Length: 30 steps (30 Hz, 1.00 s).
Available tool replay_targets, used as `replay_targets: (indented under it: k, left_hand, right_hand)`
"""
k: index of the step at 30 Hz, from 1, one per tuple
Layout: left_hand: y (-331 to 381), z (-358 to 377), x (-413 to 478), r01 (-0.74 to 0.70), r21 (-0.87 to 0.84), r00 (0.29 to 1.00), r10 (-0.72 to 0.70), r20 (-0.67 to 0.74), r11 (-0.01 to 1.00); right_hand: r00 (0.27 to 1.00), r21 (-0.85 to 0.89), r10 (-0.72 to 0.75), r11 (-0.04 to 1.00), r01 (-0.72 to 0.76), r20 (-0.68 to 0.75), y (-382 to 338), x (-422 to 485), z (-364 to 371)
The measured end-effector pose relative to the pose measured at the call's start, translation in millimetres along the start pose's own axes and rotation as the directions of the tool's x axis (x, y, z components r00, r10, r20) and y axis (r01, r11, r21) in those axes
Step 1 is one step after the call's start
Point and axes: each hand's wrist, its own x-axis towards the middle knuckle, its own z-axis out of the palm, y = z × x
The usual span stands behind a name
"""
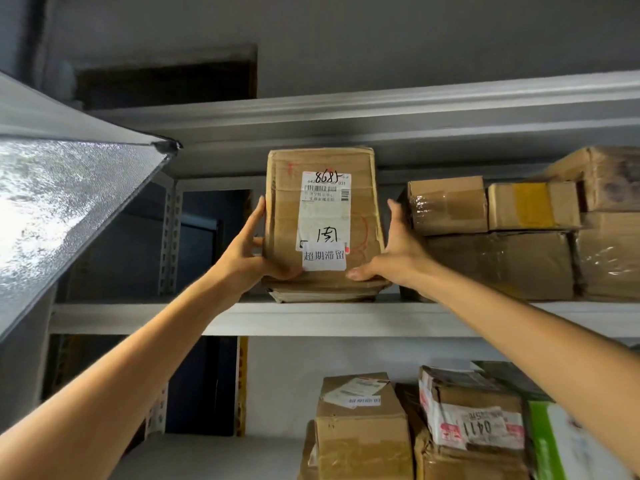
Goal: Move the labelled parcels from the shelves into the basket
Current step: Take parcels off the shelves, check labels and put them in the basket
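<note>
A tall brown cardboard parcel (284, 209) stands upright near the front edge of the grey metal middle shelf (138, 318), towards its left end. It leans slightly back. A white shipping label (323, 209) with a barcode and handwritten marks covers the middle of its front face. A smaller white slip (323, 260) with printed characters is stuck over the label's lower end.

Both bare hands grasp this parcel from either side. The left hand (247, 251) lies with its fingers up the left wall and its thumb hooked across the lower front. The right hand (398, 252) mirrors it on the right wall, its thumb pressed on the lower front corner.

Under the parcel lies a flattened cardboard layer. It may be the parcel's own crushed base or a separate flat packet; the view does not settle it.

Just right of the parcel, on the same shelf, a small tape-wrapped brown box (446, 204) and a brown box with a yellow tape band (533, 206) sit on a wide brown carton (502, 265).

On the lower shelf stand a brown carton with a loose white label (360, 424), a box with a label marked 0411 (474, 420) and a green and white carton (554, 441).

A shiny, textured silver panel (62, 209) fills the left edge of the view.
</note>
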Motion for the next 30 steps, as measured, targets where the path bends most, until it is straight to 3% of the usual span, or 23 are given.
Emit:
replay_targets:
  k: [3, 6, 12, 21, 25, 30]
  left_hand:
    - [-5.2, -1.2, -11.1, -0.064, -0.026, 0.998, 0.063, -0.03, 0.998]
    - [-10.0, 0.5, -20.4, -0.097, -0.028, 0.994, 0.095, -0.062, 0.995]
    - [-0.6, -2.8, -29.7, -0.184, 0.126, 0.976, 0.197, -0.097, 0.975]
    - [29.9, 20.3, -58.5, -0.31, 0.021, 0.938, 0.31, -0.153, 0.95]
    - [51.5, 39.2, -63.6, -0.416, -0.005, 0.899, 0.411, -0.151, 0.909]
    - [65.4, 82.5, -58.2, -0.482, -0.084, 0.876, 0.477, -0.068, 0.872]
  right_hand:
    - [0.996, 0.024, -0.054, 0.998, 0.052, 0.067, -5.1, -4.4, 4.3]
    - [0.993, 0.104, -0.118, 0.988, 0.116, 0.015, -0.6, -13.3, 9.6]
    - [0.98, 0.164, -0.197, 0.967, 0.197, -0.013, -6.1, -38.1, 0.3]
    - [0.961, 0.222, -0.272, 0.935, 0.277, -0.055, -22.2, -71.3, -37.3]
    - [0.937, 0.083, -0.33, 0.937, 0.34, -0.116, -31.2, -81.4, -66.5]
    - [0.932, -0.137, -0.32, 0.944, 0.3, -0.169, -31.5, -106.3, -125.4]
